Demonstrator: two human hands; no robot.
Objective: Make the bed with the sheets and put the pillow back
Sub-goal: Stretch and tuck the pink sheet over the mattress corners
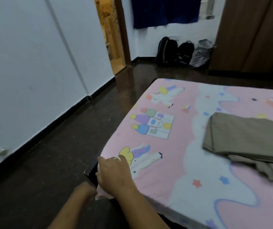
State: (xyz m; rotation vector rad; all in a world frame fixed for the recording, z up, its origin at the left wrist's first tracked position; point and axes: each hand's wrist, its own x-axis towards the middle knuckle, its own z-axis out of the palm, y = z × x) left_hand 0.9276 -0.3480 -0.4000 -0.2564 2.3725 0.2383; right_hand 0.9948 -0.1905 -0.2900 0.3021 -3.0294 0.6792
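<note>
Your right hand (114, 174) is on the near corner of the bed (173, 211), palm down. Its fingers are spread wide on the pink unicorn sheet (173, 162), holding nothing, and there's a ring (116, 159) on one finger. The fingertips reach the edge of the corner.

Your left hand (86, 190) is just beside the right and lower, at the side of that corner. Its fingers are hidden and blurred, so I can't tell if it grips anything. A small bunch of sheet sits between the two hands.

The dark bed frame (91, 174) shows just left of the right hand. Beyond and to the right of the hands the sheet lies spread flat.

- Folded khaki cloth (248, 139): on the sheet, well right of the hands, near end rumpled.
- Dark floor (49, 146): left of the hands.
- Three bags (182, 52): against the far wall (149, 38), well beyond the hands.
</note>
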